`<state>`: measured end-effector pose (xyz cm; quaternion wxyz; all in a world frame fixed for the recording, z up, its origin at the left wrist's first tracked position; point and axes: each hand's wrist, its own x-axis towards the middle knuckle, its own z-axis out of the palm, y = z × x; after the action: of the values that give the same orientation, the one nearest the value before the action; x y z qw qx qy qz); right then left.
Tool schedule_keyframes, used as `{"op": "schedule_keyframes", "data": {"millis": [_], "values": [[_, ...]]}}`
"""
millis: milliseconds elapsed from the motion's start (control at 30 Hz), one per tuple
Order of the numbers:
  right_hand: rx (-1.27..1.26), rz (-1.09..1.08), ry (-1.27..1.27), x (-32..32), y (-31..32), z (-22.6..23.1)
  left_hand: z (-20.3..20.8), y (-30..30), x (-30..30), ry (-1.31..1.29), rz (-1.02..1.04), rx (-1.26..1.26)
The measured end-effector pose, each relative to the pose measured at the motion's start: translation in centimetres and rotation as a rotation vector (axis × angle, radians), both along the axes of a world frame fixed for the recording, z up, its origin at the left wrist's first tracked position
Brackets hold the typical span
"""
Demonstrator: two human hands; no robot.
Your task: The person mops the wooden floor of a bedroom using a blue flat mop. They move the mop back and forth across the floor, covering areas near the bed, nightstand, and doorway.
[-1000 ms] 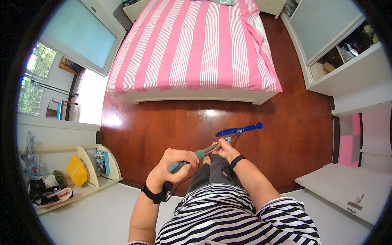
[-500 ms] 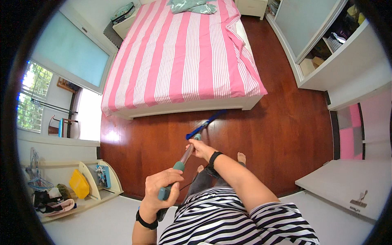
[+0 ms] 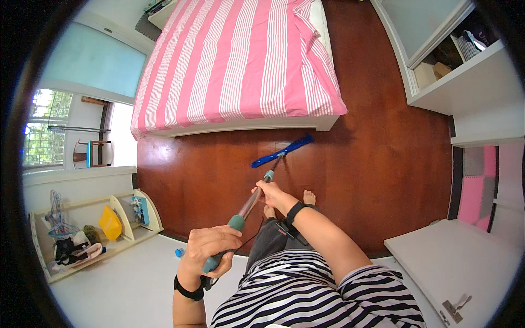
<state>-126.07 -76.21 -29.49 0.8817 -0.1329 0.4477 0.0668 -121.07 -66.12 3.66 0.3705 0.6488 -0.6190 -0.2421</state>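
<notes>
I hold a flat mop with both hands. Its blue mop head (image 3: 283, 151) lies on the dark red wooden floor (image 3: 208, 180) just in front of the bed. The metal pole (image 3: 253, 200) with teal grips slants from the head back toward me. My right hand (image 3: 269, 193) grips the pole higher along it, near the upper teal collar. My left hand (image 3: 210, 247) is closed around the teal end grip close to my body. Both wrists wear black bands. My bare feet (image 3: 309, 197) stand on the floor below the mop head.
A bed with a pink-and-white striped cover (image 3: 240, 60) fills the top. White shelving (image 3: 465, 76) stands at the right, a white surface (image 3: 454, 262) at lower right. A low shelf with a yellow item and clutter (image 3: 93, 235) sits at the left beside a window.
The mop head has slid along the floor near the bed's edge. My hands have shifted with the pole, the left hand lower and closer to my body.
</notes>
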Motion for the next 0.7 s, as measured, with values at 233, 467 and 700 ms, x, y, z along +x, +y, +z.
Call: {"op": "schedule_keyframes", "data": {"millis": [233,467,700], "values": [[-0.035,-0.065,0.050,-6.6,-3.0,0.3,-0.4,-1.5,-2.1,0.096,-0.060,-0.036],[-0.064,-0.160,0.153,-9.5,-5.6,-0.3,-3.2,-1.1,-2.2,0.286,0.026,-0.095],[-0.113,-0.242,0.234,-8.5,-5.5,0.5,-3.1,1.1,-2.8,0.324,0.044,-0.057]]}}
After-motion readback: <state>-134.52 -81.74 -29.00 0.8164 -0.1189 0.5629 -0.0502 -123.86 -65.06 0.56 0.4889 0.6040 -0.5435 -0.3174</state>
